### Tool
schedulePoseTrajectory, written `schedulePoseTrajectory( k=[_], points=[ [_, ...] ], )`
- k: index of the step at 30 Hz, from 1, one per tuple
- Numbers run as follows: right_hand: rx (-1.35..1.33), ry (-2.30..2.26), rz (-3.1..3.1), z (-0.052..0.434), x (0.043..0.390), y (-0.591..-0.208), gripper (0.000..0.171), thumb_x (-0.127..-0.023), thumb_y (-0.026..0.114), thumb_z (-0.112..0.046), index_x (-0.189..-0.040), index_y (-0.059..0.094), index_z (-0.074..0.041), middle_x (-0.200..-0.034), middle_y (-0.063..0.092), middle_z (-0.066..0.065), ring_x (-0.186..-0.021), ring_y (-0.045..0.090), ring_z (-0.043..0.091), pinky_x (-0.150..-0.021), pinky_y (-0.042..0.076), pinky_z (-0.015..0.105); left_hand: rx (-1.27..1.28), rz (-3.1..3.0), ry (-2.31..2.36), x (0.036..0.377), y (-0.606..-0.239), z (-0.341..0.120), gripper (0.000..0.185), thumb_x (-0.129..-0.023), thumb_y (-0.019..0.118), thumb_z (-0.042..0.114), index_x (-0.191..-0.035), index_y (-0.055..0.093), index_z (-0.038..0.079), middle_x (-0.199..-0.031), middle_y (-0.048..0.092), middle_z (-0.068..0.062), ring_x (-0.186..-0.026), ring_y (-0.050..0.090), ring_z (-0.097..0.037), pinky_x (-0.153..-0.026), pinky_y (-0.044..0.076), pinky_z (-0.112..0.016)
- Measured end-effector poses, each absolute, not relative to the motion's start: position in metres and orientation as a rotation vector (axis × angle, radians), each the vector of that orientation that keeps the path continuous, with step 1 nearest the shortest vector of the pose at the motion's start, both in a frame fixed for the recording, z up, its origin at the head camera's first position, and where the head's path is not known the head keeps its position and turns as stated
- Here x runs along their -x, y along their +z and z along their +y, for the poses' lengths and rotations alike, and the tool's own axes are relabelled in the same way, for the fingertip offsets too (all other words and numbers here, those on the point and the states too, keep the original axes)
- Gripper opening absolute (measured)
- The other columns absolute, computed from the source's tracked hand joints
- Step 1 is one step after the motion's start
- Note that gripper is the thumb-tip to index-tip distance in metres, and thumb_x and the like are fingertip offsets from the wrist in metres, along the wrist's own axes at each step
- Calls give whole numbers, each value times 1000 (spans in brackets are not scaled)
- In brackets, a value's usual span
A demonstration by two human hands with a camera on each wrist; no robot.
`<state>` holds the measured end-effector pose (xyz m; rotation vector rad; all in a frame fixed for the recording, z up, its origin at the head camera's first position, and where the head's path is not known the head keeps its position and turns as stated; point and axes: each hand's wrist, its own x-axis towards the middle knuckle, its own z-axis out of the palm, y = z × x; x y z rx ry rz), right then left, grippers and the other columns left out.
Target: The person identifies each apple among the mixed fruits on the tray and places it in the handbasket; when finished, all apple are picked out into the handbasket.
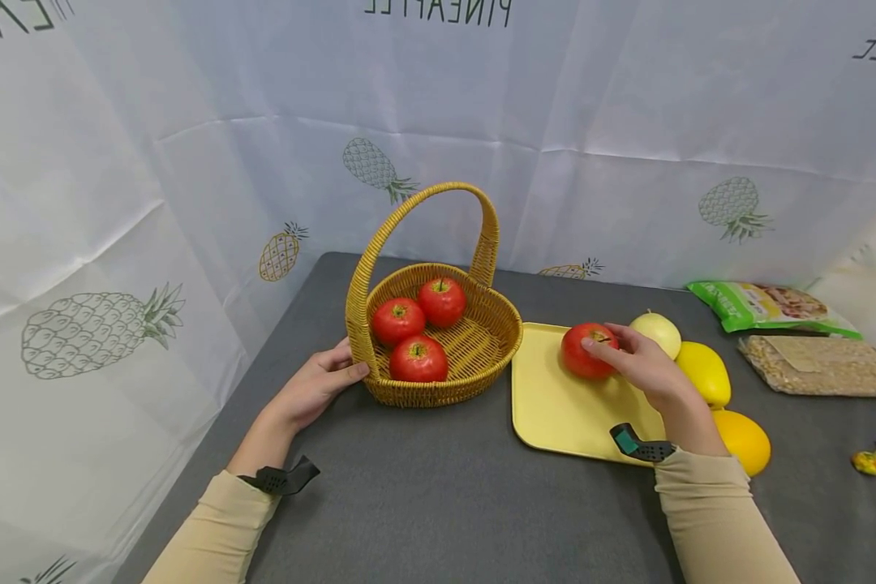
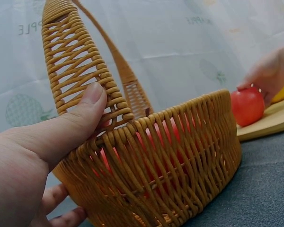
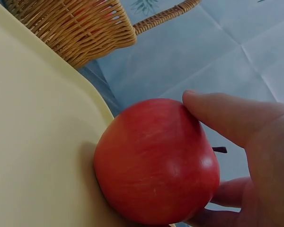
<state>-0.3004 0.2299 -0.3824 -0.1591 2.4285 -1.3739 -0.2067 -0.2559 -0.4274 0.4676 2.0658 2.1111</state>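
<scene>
A woven basket [image 1: 482, 357] with a tall handle stands on the grey table and holds three red fruits [image 1: 418, 358]. My left hand [image 1: 319, 383] grips its left rim at the foot of the handle. In the left wrist view the thumb [image 2: 61, 127] presses on the weave of the basket [image 2: 180, 156] and the fingers curl under the wall. On the yellow tray [image 1: 555, 405] to the right lies a red apple [image 1: 582, 353]. My right hand [image 1: 638, 361] is curled round it from the right. The right wrist view shows the thumb [image 3: 227, 116] on the apple [image 3: 156, 161], which rests on the tray [image 3: 33, 142].
A pale round fruit [image 1: 657, 331], a yellow fruit [image 1: 703, 371] and an orange [image 1: 743, 440] lie along the tray's right edge. A green packet [image 1: 766, 307], a clear bag of grain [image 1: 821, 365] and a small wrapped sweet [image 1: 872, 461] sit far right. Pineapple-print sheets close off back and left.
</scene>
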Motion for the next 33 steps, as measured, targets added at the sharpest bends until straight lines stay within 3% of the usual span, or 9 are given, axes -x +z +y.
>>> schedulePoseTrajectory(
  k=[10, 18, 28, 33],
  points=[
    [206, -1362, 2453, 226, 300, -384, 86, -99, 67, -49, -157, 30, 3, -145, 46, 25, -118, 50, 35, -90, 50, 38, -465, 2104, 2092, 207, -427, -256, 56, -103, 65, 16, -146, 46, -14, -169, 19, -11, -155, 9, -29, -107, 37, -19],
    [208, -1432, 2395, 211, 298, -390, 77, -95, 74, -44, -150, 42, -1, -126, 56, 18, -86, 57, 25, -80, 52, 35, -470, 2098, 2105, 207, -429, -256, 56, -103, 65, 14, -147, 45, -13, -169, 20, -12, -155, 9, -29, -107, 38, -19],
    [219, -1581, 2214, 197, 294, -394, 81, -100, 68, -40, -158, 30, 2, -148, 47, 24, -117, 59, 25, -93, 54, 34, -456, 2094, 2101, 206, -433, -255, 57, -103, 66, 16, -148, 45, -11, -169, 18, -11, -156, 6, -29, -107, 37, -19],
    [235, -1720, 2063, 195, 292, -390, 77, -105, 62, -36, -157, 25, 6, -145, 47, 23, -113, 64, 20, -95, 54, 40, -471, 2096, 2100, 205, -431, -255, 56, -103, 65, 15, -147, 45, -12, -170, 17, -11, -156, 6, -29, -107, 37, -19]
  ],
)
